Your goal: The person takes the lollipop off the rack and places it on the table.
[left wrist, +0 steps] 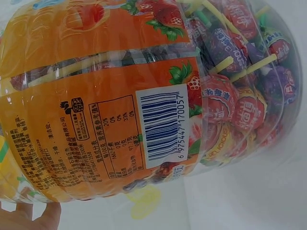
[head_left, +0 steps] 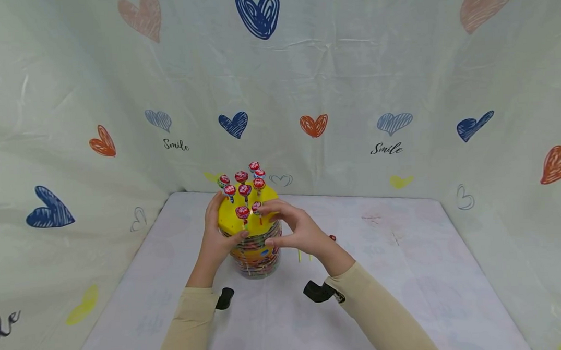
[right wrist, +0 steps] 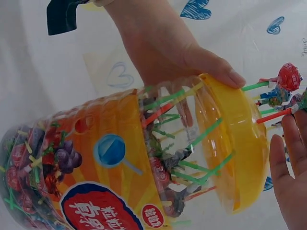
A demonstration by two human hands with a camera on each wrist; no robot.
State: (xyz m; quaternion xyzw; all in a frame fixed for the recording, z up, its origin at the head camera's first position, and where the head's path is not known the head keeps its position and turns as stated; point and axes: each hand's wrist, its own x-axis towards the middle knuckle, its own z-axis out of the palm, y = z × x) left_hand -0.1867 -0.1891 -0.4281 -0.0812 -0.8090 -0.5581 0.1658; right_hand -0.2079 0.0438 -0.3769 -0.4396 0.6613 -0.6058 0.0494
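A clear plastic candy jar (head_left: pixel 256 257) with a yellow lid (head_left: pixel 226 219) stands on the table, and wrapped lollipops fill it. Several lollipops (head_left: pixel 241 176) stand up from the lid on their sticks. My left hand (head_left: pixel 216 240) grips the lid's left side, thumb over the front rim; its thumb also shows in the right wrist view, pressing on the lid (right wrist: pixel 235 143). My right hand (head_left: pixel 301 230) has its fingertips at a lollipop (head_left: pixel 256 208) with a red stick near the lid's front right. The right thumb stays apart from that lollipop.
Right of the jar, partly behind my right hand, lie loose lollipop sticks (head_left: pixel 299 255) and a red lollipop head (head_left: pixel 332 237). Under everything is a white-covered table (head_left: pixel 388 274). A cloth backdrop (head_left: pixel 342 78) printed with hearts hangs behind and at both sides.
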